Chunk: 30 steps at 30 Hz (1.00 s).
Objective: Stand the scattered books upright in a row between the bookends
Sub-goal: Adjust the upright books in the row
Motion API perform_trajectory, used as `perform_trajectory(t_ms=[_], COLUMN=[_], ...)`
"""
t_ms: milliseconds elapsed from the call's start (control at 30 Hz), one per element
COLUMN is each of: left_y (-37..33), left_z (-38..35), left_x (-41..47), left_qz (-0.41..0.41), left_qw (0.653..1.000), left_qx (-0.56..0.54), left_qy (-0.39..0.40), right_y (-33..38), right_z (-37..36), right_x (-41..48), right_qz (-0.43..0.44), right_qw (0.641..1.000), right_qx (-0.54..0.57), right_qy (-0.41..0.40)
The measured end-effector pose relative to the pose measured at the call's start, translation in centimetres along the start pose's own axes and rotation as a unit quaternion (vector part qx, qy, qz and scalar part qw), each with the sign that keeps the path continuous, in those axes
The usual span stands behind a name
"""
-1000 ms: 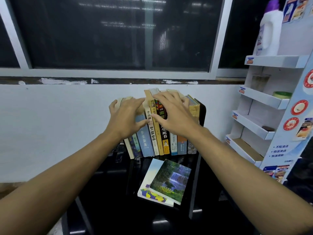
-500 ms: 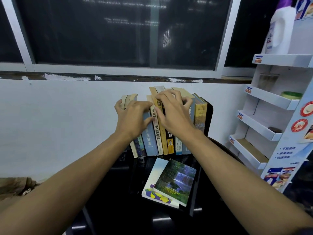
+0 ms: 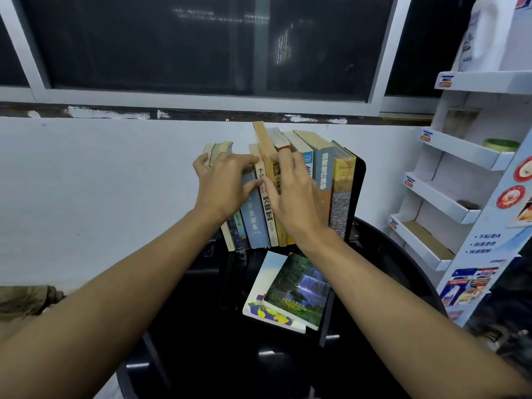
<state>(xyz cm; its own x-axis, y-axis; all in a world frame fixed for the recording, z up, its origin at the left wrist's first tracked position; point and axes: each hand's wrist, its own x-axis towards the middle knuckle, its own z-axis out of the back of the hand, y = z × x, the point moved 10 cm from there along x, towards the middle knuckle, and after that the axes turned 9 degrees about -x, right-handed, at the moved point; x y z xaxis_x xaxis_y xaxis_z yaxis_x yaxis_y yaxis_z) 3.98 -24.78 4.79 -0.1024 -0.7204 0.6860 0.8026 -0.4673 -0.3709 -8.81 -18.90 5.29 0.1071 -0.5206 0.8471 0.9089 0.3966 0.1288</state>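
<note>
Black table (image 3: 201, 326) under the window (image 3: 201, 44): left hand (image 3: 223, 184) and right hand (image 3: 293, 194) curl over the upright books (image 3: 324, 168), seemingly parting them; brace both sides squarely before fetching the flat books (image 3: 296, 292).

Both arms were bare along all that showed of them: the left forearm (image 3: 115, 298) and the right forearm (image 3: 403, 298) had uncovered skin from the lower edge of the view up to the wrists. The left hand (image 3: 221, 185) and the right hand (image 3: 293, 194) were bare too. The forearms were lean and tapered to narrow wrists, and the knuckles stood out faintly on the backs of the hands.
</note>
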Motion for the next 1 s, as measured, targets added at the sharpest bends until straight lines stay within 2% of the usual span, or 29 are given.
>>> perform_trajectory(t_ms=[533,1000], left_y=[-0.6,-2.7], left_z=[0.5,2.4], left_x=[-0.1,0.0], left_qz=[-0.017,-0.053], left_qw=[1.0,0.994], left_qx=[-0.025,-0.091], left_qy=[0.004,0.012], right_y=[-0.9,-0.3], right_z=[3.3,14.6], right_x=[1.1,3.2], right_qz=[-0.02,-0.033], right_qw=[0.997,0.995], right_qx=[0.067,0.066], right_qy=[-0.027,-0.069])
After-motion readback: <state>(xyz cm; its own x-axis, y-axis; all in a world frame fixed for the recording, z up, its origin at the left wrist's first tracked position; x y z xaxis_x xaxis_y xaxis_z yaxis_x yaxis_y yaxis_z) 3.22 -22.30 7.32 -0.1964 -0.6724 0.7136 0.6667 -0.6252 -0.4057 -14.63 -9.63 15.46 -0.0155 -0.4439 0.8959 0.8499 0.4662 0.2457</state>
